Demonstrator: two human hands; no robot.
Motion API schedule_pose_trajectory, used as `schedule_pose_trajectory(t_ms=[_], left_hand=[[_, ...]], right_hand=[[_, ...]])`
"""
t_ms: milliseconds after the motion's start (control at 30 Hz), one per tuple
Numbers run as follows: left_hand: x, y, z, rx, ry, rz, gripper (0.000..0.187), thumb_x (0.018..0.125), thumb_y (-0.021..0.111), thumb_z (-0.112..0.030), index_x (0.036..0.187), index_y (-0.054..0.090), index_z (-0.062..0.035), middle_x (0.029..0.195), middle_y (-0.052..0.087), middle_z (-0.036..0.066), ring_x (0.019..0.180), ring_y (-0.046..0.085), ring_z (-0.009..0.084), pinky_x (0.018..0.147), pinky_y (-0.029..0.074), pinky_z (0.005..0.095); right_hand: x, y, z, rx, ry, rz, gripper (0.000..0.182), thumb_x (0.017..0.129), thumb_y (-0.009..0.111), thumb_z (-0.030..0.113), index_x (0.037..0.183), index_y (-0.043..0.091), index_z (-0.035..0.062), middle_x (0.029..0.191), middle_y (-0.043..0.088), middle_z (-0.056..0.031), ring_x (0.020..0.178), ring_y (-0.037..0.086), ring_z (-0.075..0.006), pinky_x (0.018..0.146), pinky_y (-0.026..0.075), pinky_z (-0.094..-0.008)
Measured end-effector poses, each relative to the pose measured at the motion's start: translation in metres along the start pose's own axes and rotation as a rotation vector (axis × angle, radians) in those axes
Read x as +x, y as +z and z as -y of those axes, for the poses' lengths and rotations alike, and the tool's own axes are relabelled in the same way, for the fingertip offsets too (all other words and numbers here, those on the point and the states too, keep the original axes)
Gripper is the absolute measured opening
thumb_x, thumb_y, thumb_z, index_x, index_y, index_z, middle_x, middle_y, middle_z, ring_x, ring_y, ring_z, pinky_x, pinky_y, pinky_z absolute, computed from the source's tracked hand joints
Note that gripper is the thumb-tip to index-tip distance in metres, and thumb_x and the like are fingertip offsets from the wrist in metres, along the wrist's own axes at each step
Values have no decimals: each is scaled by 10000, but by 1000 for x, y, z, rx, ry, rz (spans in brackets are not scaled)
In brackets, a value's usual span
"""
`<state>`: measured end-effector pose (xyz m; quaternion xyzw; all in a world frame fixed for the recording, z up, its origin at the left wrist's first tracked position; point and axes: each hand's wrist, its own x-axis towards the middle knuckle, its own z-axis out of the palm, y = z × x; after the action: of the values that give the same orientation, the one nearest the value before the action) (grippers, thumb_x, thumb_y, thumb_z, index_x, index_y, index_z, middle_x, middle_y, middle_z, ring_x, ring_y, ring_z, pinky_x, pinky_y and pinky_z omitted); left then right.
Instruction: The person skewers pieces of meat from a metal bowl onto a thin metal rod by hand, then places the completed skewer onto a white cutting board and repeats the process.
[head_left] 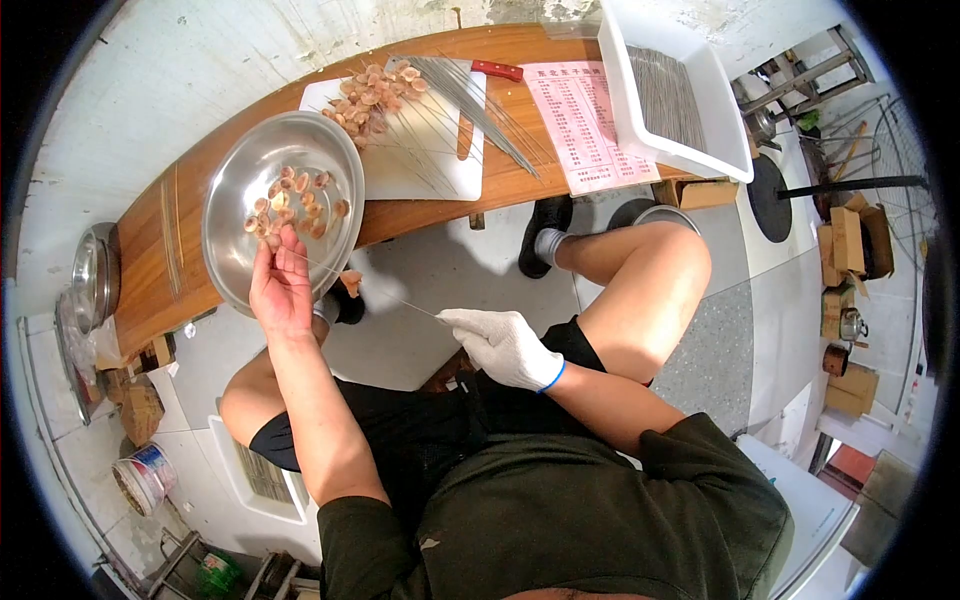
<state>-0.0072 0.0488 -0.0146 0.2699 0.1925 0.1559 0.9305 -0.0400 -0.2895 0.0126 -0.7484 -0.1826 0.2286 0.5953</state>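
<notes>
My gloved right hand (505, 348) is closed on one end of a thin metal skewer (400, 300), which points up and left. A pinkish-brown food piece (351, 283) is threaded partway along it. At the skewer's other end my bare left hand (285, 285) pinches with its fingertips at the near rim of a steel bowl (225, 190). A small round food piece (272, 240) shows right at those fingertips. More cup-shaped, pale-edged food pieces (306, 205) lie scattered inside the bowl.
A white cutting board (400, 165) carries a heap of food pieces (380, 95), loose skewers and a red-handled knife (497, 69). Right of it are a pink printed sheet (575, 125) and a white bin (725, 130) of skewers. The wooden table (165, 225) curves across.
</notes>
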Motion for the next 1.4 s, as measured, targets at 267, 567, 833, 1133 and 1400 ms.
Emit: schedule_pose_trajectory(t_ms=[267, 567, 833, 1133, 1400], left_hand=[[-1, 2, 3, -2, 20, -15, 233, 1003, 505, -146, 1147, 561, 28, 1139, 652, 155, 1055, 654, 219, 947, 537, 366], [-4, 9, 6, 31, 59, -55, 220, 1002, 521, -164, 1111, 580, 18, 1130, 656, 155, 1039, 657, 209, 949, 534, 360], [-6, 13, 7, 55, 69, -86, 209, 997, 536, -166, 1095, 592, 10, 1093, 665, 142, 1016, 663, 199, 940, 536, 348], [-6, 15, 10, 78, 70, -131, 203, 993, 541, -167, 1080, 604, 6, 1076, 673, 134, 1012, 666, 202, 931, 535, 343], [-5, 10, 4, 42, 38, -40, 251, 999, 513, -178, 1154, 557, 15, 1128, 656, 141, 1054, 652, 213, 940, 531, 364]], right_hand=[[0, 0, 2, 15, 50, 5, 273, 912, 576, 76, 1164, 640, -8, 1027, 689, -221, 968, 699, -262, 830, 529, -319], [0, 2, -4, 6, -24, -21, 272, 916, 576, 75, 1167, 640, -7, 1017, 695, -213, 963, 699, -231, 834, 528, -312], [1, 4, -7, -25, -92, -47, 272, 911, 584, 64, 1167, 640, -10, 1041, 690, -215, 988, 694, -258, 852, 527, -318], [0, 3, -8, -3, -48, -38, 270, 906, 589, 62, 1160, 641, -14, 1054, 684, -222, 1015, 685, -279, 868, 523, -324], [0, 3, -3, 10, 15, -23, 270, 913, 579, 73, 1162, 638, -13, 1051, 687, -216, 1005, 688, -273, 853, 526, -322]])
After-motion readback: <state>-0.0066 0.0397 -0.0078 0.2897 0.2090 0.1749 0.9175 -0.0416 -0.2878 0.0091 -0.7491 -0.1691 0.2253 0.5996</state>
